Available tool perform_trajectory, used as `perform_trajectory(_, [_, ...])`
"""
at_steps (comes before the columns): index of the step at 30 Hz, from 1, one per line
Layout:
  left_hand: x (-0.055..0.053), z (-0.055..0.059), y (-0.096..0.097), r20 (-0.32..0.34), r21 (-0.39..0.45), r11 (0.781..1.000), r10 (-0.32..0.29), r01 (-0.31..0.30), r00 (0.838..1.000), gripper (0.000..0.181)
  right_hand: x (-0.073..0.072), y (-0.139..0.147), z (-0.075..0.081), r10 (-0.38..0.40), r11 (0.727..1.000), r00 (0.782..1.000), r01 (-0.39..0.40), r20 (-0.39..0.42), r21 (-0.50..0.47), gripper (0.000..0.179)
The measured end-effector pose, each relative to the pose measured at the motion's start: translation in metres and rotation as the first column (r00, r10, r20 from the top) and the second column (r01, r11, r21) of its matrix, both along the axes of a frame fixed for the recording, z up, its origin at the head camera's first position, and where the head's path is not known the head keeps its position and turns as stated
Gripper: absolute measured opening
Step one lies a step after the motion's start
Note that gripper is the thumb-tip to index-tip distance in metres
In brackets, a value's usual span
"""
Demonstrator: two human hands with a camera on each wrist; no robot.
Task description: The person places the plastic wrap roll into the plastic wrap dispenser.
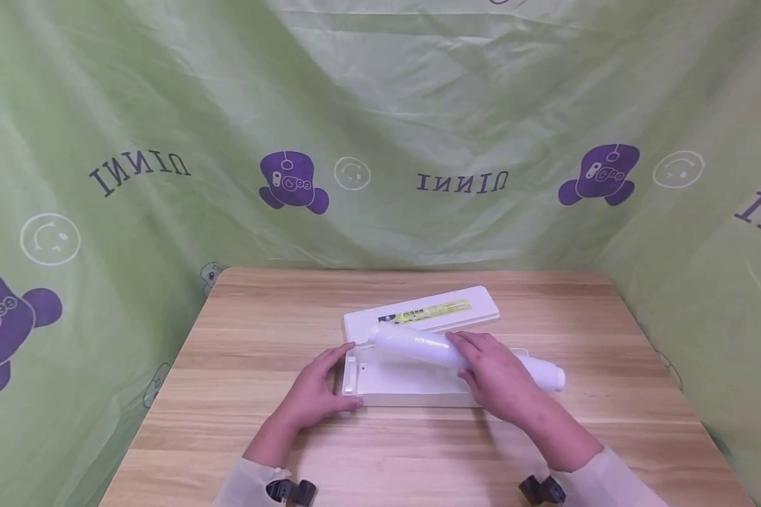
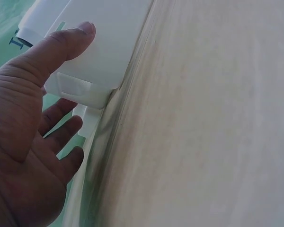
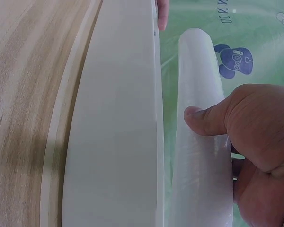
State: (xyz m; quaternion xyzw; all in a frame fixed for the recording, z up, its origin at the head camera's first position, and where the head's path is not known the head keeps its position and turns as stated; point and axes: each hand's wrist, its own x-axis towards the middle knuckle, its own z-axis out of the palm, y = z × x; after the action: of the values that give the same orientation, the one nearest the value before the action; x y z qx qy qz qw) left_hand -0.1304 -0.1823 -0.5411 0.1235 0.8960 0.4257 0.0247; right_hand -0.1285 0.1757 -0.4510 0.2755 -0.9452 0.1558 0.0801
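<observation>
A roll of plastic wrap (image 1: 412,343) slants above an open white box (image 1: 406,380), its right end lower and past the box's corner. My right hand (image 1: 497,373) grips the roll around its middle; in the right wrist view the thumb lies across the roll (image 3: 199,156), apart from the box wall (image 3: 116,118). At the box's left end, my left hand (image 1: 317,387) spans it, thumb on the front wall and fingers toward the back. The left wrist view has the thumb pressed on the white wall (image 2: 109,42), other fingers loosely bent and partly hidden.
Behind the box lies a long white lid (image 1: 431,308) with a yellow-green label. All stand on a wood-grain table (image 1: 228,338). A green printed curtain (image 1: 380,84) hangs around the table's back and sides.
</observation>
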Motion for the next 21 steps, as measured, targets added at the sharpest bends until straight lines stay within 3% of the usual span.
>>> perform_trajectory(12, [-0.001,0.002,0.001,0.026,0.018,1.000,0.015,-0.015,1.000,0.107,-0.002,-0.008,-0.003,0.043,0.999,0.998,-0.044,-0.053,-0.006,0.069])
perform_trajectory(21, [0.001,0.002,0.002,0.048,0.039,0.999,0.028,-0.030,0.998,0.107,-0.003,-0.014,-0.003,0.067,0.998,0.997,-0.067,-0.046,0.015,0.067])
